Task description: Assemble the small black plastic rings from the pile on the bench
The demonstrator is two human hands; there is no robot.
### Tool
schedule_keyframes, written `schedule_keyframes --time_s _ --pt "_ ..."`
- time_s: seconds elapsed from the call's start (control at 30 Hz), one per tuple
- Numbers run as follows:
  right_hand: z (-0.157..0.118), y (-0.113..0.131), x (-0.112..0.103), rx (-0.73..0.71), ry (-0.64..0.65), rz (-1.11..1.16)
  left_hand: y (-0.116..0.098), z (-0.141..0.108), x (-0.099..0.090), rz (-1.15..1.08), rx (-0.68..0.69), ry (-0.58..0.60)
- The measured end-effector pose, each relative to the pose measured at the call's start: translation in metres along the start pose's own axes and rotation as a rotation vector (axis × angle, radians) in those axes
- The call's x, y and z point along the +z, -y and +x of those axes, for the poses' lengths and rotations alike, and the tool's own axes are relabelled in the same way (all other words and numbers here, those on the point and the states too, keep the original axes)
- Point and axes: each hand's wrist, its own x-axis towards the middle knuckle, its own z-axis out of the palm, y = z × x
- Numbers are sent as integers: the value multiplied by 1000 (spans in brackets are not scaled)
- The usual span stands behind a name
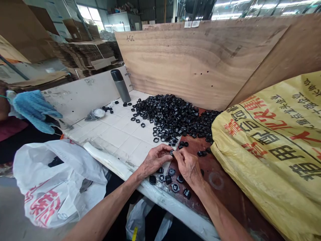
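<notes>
While pinching a small black plastic ring (171, 153), partly hidden, between the left hand (155, 160) and right hand (188, 166), both grips closed on it, fingertips kept close for control. Just below, loose rings (175, 187) on a red-brown board (225, 187); farther, a black heap (168, 115) on white tiles (117, 137), then a steel flask (120, 85).

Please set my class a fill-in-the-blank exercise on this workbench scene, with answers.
1. The person's left hand and right hand both grip one small ____ plastic ring.
2. The yellow woven sack lies to the ____ of the heap of rings as seen from the head camera.
3. The white plastic bag carries ____ lettering.
4. The grey flask stands on white ____.

Missing words: black; right; red; tiles.
</notes>
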Motion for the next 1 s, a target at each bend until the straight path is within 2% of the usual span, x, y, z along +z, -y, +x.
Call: schedule_keyframes --time_s 0.07,0.17,0.3,0.5,0.73,1.0 --pt "0 4 -2 -8 -23 85 -1 -1 0 -33 -26 1" --pt "1 7 -4 -95 0 138 -1 -1 0 -63 -19 -8" --pt "1 4 -3 -99 -2 50 2 0 -2 -31 12 -17" --pt "-1 5 2 -91 93 -9 6 3 -3 0 40 -5" --pt "-3 7 1 -19 -4 72 6 4 -3 -6 25 0" --pt "-2 6 3 -110 -14 67 0 6 -2 1 -28 -5"
